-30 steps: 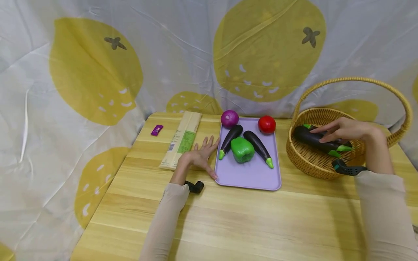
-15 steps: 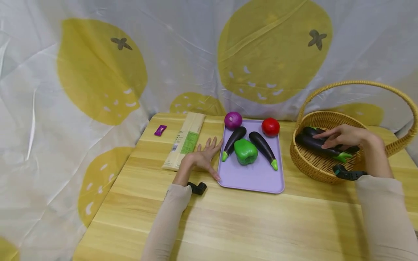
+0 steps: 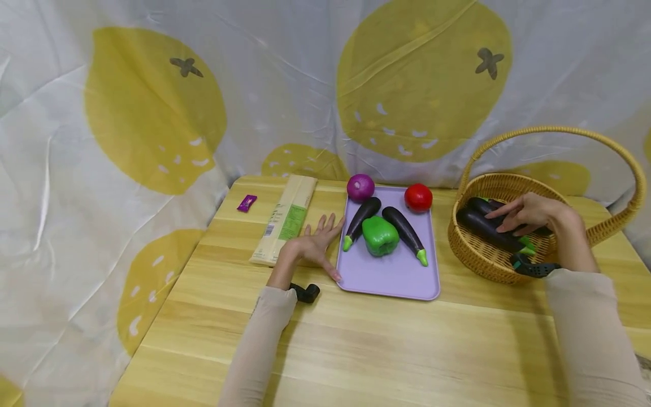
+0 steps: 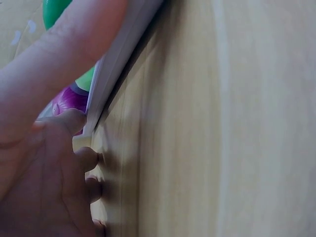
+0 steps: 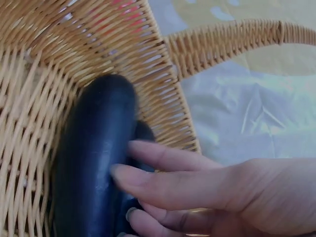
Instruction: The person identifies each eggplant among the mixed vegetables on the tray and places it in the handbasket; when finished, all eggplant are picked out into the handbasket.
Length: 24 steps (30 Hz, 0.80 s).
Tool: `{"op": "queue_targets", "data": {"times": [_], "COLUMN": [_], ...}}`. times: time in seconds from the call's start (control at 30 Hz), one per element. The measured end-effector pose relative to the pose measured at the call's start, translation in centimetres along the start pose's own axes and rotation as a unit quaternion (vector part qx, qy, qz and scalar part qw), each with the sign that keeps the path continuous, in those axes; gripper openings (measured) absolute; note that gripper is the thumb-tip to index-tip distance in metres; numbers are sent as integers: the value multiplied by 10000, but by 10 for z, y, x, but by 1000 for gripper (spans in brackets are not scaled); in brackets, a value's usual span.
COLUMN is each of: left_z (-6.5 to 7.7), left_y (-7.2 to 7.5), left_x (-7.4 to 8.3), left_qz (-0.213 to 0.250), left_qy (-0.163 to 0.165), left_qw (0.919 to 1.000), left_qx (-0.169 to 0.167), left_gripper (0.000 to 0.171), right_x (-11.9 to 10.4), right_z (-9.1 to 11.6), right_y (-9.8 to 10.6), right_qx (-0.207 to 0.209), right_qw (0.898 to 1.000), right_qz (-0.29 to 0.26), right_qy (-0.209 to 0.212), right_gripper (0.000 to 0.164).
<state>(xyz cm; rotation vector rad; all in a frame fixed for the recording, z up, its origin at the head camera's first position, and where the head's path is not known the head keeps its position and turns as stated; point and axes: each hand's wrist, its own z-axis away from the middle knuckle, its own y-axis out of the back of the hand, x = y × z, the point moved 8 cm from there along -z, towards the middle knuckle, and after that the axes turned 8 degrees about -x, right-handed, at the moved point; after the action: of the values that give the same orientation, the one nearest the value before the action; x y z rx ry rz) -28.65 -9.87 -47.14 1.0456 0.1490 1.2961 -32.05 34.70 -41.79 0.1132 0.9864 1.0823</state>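
Note:
My left hand (image 3: 315,244) is spread wide at the left side of a lilac tray (image 3: 386,281), its thumb touching the near left corner. On the tray lie two eggplants (image 3: 405,229) with a green bell pepper (image 3: 380,236) between them. A red onion (image 3: 360,187) and a tomato (image 3: 419,198) sit at its far corners. My right hand (image 3: 534,213) reaches into a wicker basket (image 3: 473,257). Its thumb and bent fingers touch a large dark eggplant (image 5: 94,163), with another eggplant (image 5: 144,132) partly hidden behind it; I cannot tell whether the fingers grip either one.
A long flat pale packet (image 3: 285,220) with a green label lies left of the tray. Farther left is a small purple wrapped candy (image 3: 247,203). The basket's tall handle (image 3: 559,130) arches over the opening. A lemon-print curtain (image 3: 285,85) hangs behind the wooden table (image 3: 366,350).
In the basket the eggplants have shifted and turned slightly under my right hand, whose fingers have drawn closer together. My left hand has stayed at the tray.

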Motion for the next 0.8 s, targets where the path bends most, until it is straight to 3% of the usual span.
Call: {"op": "queue_targets", "data": {"times": [0.27,0.5,0.67,0.8], "left_z": [-1,0,0,-1], "left_y": [-1,0,0,-1], "left_x": [0,0,0,-1], "left_qz": [22,96,78,86], "left_qy": [32,15,23,32], "left_qw": [10000,9999,10000,10000], "left_qx": [6,35,9,27], "left_gripper": [150,150,149,150], "right_x": [2,-8,-29,-56], "right_z": [-2,6,20,34], "right_y": [-1,0,-2,-7], "right_qx": [38,85,353,903], "right_qw": [10000,9994,9955,9858], "right_qz": [-6,251,642,1011], "right_qy": [45,213,599,995], "right_gripper": [39,52,56,50]}}
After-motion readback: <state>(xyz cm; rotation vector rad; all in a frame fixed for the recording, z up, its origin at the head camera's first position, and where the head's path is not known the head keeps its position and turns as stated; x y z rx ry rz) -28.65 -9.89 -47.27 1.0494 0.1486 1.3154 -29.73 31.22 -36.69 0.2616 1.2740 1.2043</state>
